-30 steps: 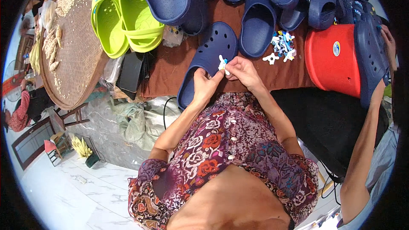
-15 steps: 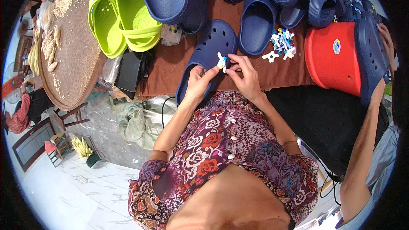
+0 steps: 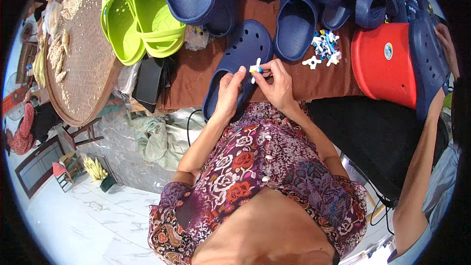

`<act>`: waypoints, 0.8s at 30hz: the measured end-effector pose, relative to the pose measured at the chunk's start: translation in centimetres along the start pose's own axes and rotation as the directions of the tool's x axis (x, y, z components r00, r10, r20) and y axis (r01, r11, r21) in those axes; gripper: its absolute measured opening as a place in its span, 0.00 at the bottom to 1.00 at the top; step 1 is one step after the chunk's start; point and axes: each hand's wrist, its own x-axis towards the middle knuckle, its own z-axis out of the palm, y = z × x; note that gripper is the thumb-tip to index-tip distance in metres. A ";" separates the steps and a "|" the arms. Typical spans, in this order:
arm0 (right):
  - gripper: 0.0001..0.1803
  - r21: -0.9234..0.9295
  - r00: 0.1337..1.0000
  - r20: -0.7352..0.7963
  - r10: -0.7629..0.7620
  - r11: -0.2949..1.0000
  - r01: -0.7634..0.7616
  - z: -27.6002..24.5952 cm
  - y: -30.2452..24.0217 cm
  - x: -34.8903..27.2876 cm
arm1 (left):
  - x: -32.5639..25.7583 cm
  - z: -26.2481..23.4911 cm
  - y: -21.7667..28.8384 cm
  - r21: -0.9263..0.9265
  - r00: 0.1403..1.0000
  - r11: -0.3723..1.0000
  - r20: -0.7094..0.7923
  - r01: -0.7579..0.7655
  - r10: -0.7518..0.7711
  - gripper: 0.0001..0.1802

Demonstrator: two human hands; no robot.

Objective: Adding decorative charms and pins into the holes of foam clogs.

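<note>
A navy clog [image 3: 248, 39] with round holes in its upper lies before me, toe pointing away. My left hand [image 3: 228, 95] is closed on its near left side, thumb raised near the upper. Between the thumb and fingers of my right hand [image 3: 277, 86] is a small white shoe charm [image 3: 256, 66] with blue and yellow parts. The charm is over the clog's upper, close to my left thumb; I cannot tell whether it touches a hole. A pile of similar charms [image 3: 324, 49] lies to the right on the brown cloth [image 3: 191, 78].
Lime-green clogs [image 3: 125, 29] and a woven tray [image 3: 91, 68] with corn stand at left. More navy clogs [image 3: 297, 24] line the back. At right, beside a red bucket [image 3: 382, 64], another person's hand [image 3: 444, 49] holds a navy clog [image 3: 428, 64].
My left fingers have let go of the charm and the left thumb has drawn back. The charm now sits in my right hand's pinch, turned slightly.
</note>
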 end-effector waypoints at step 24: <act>0.06 0.048 0.975 -0.152 0.160 0.987 -0.155 -2.5 1.9 -1.4 | 0.1 1.3 1.8 -0.192 0.993 0.975 0.046 0.114 -0.107 0.13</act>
